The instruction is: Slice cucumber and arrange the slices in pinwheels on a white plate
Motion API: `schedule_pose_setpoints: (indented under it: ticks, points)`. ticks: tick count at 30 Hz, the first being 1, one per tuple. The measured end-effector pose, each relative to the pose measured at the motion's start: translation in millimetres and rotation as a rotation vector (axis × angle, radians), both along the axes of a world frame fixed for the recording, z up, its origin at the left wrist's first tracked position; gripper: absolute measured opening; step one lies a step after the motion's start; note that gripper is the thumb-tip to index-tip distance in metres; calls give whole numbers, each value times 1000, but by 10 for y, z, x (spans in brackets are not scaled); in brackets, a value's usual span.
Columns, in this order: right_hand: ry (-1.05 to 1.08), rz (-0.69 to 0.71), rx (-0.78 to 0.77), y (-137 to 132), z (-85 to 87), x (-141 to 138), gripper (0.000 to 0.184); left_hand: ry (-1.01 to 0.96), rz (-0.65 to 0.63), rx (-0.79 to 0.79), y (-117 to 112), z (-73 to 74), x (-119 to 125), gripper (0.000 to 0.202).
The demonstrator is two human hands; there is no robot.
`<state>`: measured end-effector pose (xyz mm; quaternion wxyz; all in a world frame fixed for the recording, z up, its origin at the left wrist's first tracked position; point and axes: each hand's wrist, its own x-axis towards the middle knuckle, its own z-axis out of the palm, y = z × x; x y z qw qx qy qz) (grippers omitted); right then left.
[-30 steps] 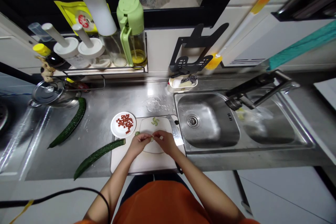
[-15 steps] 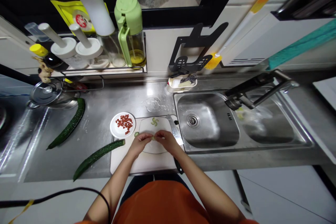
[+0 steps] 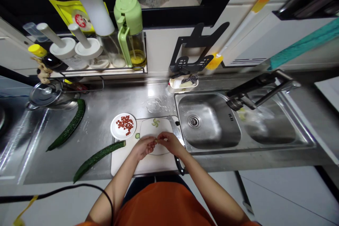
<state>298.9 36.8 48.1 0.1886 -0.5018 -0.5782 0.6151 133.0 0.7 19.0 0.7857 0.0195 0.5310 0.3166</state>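
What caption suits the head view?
Left hand and right hand close together over a white board, near a knife, cucumber and plate of red pieces.

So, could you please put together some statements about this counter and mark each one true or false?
1. The left hand and right hand are both over the white cutting board. True.
2. The red pieces lie in the sink. False: they are on the round white plate.
3. Neither hand holds the knife. True.
4. Just one long cucumber is in view. False: there are two long cucumbers.
5. Curved green slices lie beyond the hands. True.
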Motion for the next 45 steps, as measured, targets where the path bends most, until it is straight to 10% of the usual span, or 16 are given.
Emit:
schedule_pose_setpoints:
  ticks: [14, 45]
  points:
    - [-100, 22, 4, 26, -100, 134, 11, 100, 51, 49, 70, 34, 39, 38]
    - [-928, 426, 534, 358, -165, 331, 22, 1016, -519, 589, 320, -171, 547, 13]
